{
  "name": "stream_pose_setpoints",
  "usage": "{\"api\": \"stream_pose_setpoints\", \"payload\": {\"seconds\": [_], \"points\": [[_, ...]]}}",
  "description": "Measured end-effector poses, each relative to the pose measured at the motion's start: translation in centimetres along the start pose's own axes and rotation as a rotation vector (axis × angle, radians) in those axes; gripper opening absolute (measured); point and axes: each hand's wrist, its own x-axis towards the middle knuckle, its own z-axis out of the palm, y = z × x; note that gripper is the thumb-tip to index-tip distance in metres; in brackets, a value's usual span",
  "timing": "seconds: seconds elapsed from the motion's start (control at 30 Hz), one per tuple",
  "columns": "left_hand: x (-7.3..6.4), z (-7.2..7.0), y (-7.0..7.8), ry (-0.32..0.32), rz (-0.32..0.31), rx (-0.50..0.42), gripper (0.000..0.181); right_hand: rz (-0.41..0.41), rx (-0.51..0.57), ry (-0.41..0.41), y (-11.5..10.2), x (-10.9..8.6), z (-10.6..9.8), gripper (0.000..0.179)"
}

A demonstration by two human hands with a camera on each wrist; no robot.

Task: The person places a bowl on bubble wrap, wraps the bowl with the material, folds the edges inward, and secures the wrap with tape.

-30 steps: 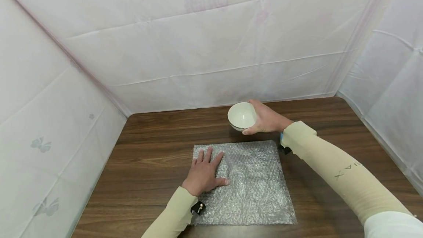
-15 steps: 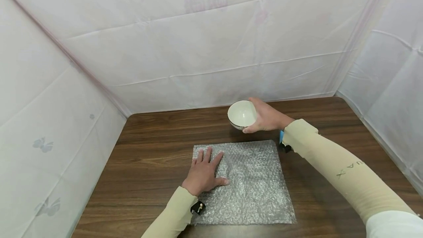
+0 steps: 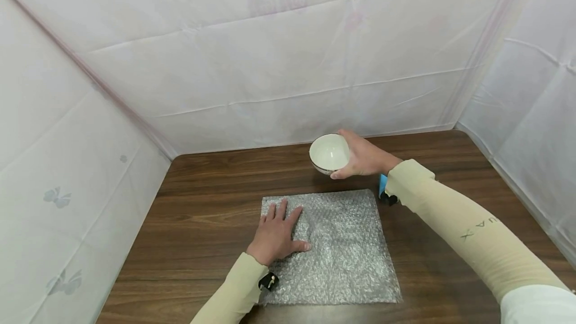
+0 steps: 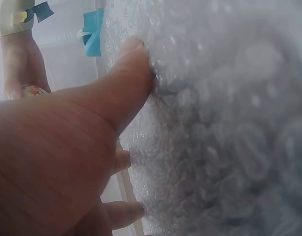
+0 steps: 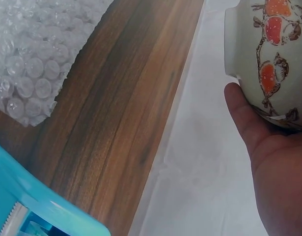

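My right hand (image 3: 362, 155) grips a white bowl (image 3: 328, 152) by its right side, thumb near the front rim. The bowl is held above the far part of the table, its mouth tilted toward me and its dark rim showing. Orange-red and brown painted decoration covers the outside of the bowl (image 5: 272, 54) in the right wrist view. My left hand (image 3: 272, 238) lies spread, palm down, on the left part of a square bubble wrap sheet (image 3: 344, 251). In the left wrist view, the thumb (image 4: 123, 81) presses along the bubble wrap.
Just beyond the sheet's far right corner is a blue tape dispenser (image 3: 383, 183), partly hidden by the right forearm; its serrated edge (image 5: 14, 219) shows in the right wrist view. White sheeting (image 3: 270, 64) hangs behind the dark wooden table (image 3: 198, 244) and on both sides.
My right hand and the bowl have risen slightly in the head view, toward the back. More of the blue dispenser shows beside the forearm. The left hand stays on the bubble wrap.
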Motion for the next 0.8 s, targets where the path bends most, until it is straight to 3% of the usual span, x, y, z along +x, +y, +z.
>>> {"api": "stream_pose_setpoints", "payload": {"seconds": [0.37, 0.8], "points": [[0.21, 0.12, -0.06, 0.006, 0.001, 0.0, 0.093, 0.019, -0.017, -0.002, -0.09, 0.15, -0.63, 0.117], [0.43, 0.21, 0.09, -0.021, -0.017, 0.018, 0.094, -0.009, -0.028, 0.003, -0.36, 0.37, -1.01, 0.111]]}}
